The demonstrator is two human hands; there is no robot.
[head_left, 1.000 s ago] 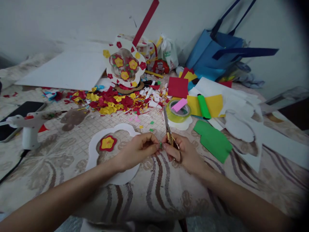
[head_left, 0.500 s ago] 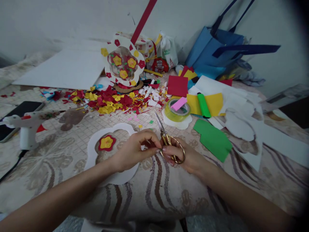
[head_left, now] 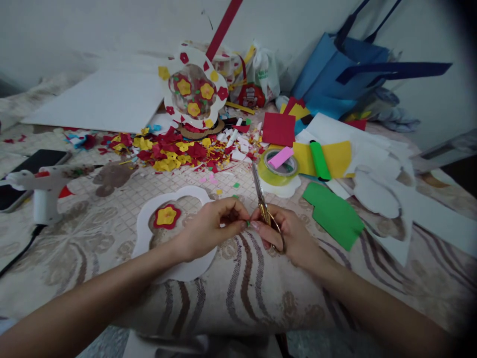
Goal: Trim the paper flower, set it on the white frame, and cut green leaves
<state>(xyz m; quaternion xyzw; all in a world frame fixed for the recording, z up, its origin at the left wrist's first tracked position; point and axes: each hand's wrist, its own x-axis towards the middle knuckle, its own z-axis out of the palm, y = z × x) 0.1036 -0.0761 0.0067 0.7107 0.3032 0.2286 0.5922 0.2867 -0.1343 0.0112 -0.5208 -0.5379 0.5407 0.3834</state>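
Observation:
Between the fingertips of both hands is a tiny green piece (head_left: 248, 224), mostly covered by the fingers. My left hand (head_left: 216, 226) is closed in a pinch on it. My right hand (head_left: 281, 229) has gold-handled scissors (head_left: 264, 204) hooked on its fingers, blades pointing up and away, and its fingertips also touch the green piece. Under my left wrist lies a white scalloped frame (head_left: 143, 219) with an open middle. A red and yellow paper flower (head_left: 167, 216) sits at the left of that opening.
A glue gun (head_left: 44, 191) stands at the left by a phone (head_left: 35, 169). Colourful scraps (head_left: 175, 154) are heaped behind, below a decorated flower-shaped piece (head_left: 194, 89). To the right are a tape roll (head_left: 278, 174), green sheet (head_left: 333, 216), green marker (head_left: 319, 160) and blue bag (head_left: 328, 69).
The scissors have turned more upright and edge-on in my right hand. My right fingertips have come up against the left ones, and the green piece now shows. The view has shifted slightly.

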